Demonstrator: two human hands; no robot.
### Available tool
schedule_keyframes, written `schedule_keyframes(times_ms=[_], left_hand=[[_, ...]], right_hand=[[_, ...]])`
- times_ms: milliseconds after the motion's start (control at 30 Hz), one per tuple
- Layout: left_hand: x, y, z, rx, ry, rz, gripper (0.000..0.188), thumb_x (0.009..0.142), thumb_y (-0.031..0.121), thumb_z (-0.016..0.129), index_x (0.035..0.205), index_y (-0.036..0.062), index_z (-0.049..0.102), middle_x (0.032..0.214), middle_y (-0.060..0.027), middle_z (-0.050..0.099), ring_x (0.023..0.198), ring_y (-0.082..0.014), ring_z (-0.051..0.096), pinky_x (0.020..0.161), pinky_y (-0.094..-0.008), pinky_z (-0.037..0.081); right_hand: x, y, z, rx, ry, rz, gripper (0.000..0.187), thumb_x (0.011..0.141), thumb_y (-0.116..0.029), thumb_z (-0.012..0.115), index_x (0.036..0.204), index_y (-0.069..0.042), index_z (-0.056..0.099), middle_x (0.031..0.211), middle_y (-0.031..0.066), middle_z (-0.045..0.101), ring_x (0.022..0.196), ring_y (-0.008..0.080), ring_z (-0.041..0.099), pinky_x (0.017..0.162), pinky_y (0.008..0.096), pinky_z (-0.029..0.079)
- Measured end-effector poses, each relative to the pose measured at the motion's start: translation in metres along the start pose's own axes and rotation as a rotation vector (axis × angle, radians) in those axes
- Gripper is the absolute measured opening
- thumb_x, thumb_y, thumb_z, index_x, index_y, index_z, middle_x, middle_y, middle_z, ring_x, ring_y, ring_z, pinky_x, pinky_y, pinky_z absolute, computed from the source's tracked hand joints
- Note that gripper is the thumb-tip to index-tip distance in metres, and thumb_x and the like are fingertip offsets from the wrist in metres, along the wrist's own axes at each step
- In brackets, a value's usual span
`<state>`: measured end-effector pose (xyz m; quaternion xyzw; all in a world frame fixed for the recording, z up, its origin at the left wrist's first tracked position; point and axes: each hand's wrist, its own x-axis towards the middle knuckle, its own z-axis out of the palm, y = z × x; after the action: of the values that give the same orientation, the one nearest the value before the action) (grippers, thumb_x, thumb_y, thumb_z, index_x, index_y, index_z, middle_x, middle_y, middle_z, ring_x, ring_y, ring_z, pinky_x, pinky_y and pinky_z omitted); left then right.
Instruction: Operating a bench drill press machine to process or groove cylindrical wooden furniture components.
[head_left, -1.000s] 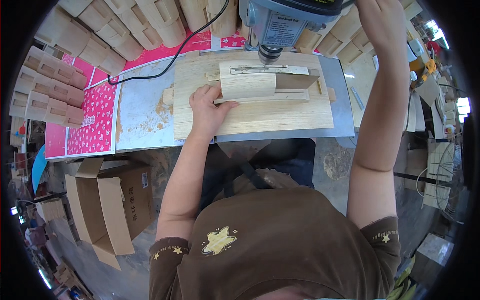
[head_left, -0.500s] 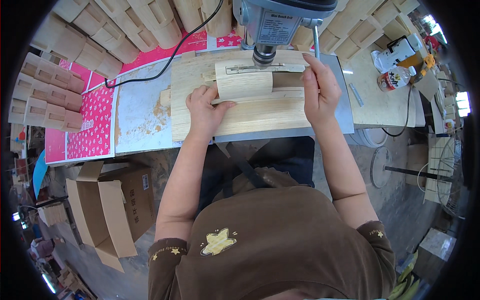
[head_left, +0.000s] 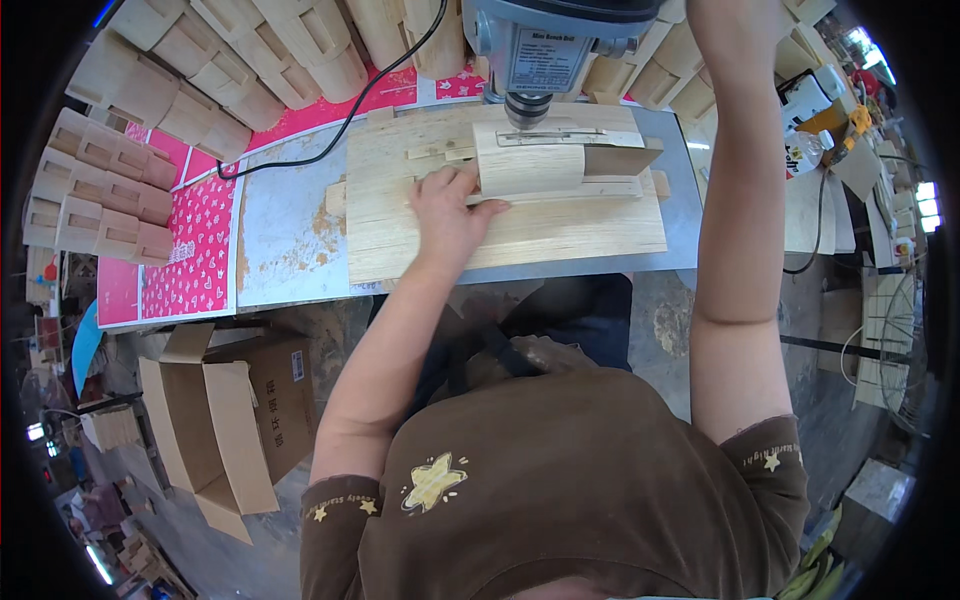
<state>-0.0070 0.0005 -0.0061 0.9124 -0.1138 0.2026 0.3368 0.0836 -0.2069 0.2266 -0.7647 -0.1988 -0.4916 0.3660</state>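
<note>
A pale, curved wooden block (head_left: 528, 165) with a recess lies on a flat wooden board (head_left: 420, 256), under the chuck (head_left: 527, 108) of a bench drill (head_left: 545, 58). My left hand (head_left: 447, 205) grips the block's left end, its thumb along the near edge and its fingertips partly hidden. A flat, thin piece (head_left: 622, 158) sticks out from the block's right end. Up at the top edge, right of the drill, my right hand (head_left: 735, 22) is raised; its fingers are cut off from view.
Rows of hollowed wooden blocks (head_left: 105, 200) stand at the left and back. A black cable (head_left: 345, 118) crosses the table's left side. At the right are a bottle (head_left: 806, 152) and an orange tool (head_left: 858, 122). An open cardboard box (head_left: 240, 430) sits on the floor at left.
My left hand and the wooden block have shifted right. My right hand has left the block's right end and swung up and away to the right of the drill.
</note>
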Motion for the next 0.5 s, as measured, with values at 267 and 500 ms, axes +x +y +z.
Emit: schedule_keyframes(times_ms=[267,500], left_hand=[[0.000,0.003,-0.002,0.003,-0.032,-0.058,0.054,0.062,0.030,0.079,0.111,0.0129,0.064,0.077,-0.0006,0.055,0.086,-0.0213,0.052,0.090,-0.0414,0.029],[0.001,0.003,-0.002,-0.019,-0.061,-0.080,0.054,0.061,0.030,0.080,0.110,0.0123,0.064,0.077,-0.0006,0.055,0.085,-0.0206,0.052,0.090,-0.0412,0.029]], right_hand=[[0.007,-0.012,-0.007,-0.064,-0.134,0.111,0.037,0.088,-0.028,0.048,0.081,0.005,0.061,0.068,0.0163,0.059,0.066,0.0222,0.055,0.064,0.0339,0.043],[-0.086,-0.040,-0.046,0.119,-0.217,0.181,0.018,0.092,-0.013,0.052,0.088,0.002,0.062,0.063,0.0034,0.051,0.055,0.0076,0.046,0.050,0.0210,0.034]])
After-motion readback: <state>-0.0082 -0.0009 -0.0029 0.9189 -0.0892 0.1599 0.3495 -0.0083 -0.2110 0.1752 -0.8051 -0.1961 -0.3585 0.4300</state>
